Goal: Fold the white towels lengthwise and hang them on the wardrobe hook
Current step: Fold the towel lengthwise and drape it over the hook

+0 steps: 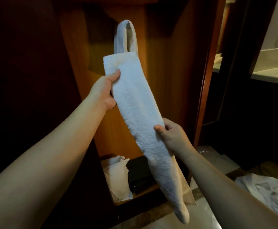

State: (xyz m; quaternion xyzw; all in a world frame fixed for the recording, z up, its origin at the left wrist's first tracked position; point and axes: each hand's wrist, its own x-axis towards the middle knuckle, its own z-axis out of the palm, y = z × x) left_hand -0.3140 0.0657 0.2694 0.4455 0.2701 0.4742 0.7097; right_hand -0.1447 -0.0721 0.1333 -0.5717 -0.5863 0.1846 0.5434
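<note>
A white towel (135, 103), folded into a long narrow strip, stretches between my two hands in front of the open wardrobe. My left hand (105, 91) grips its upper part, thumb on the front. My right hand (169, 134) pinches its right edge lower down, thumb on top. The strip's lower end hangs down to the floor level of the view. Behind it, another white towel (125, 37) hangs draped over the wardrobe hook (128, 24), whose dark tip shows at the top of the loop.
The wooden wardrobe back panel (164, 80) is lit. On its bottom shelf lie a white pillow-like bundle (116, 176) and a black box (139, 174). More white cloth (267, 194) lies at the lower right. A counter (270, 75) shows through the doorway on the right.
</note>
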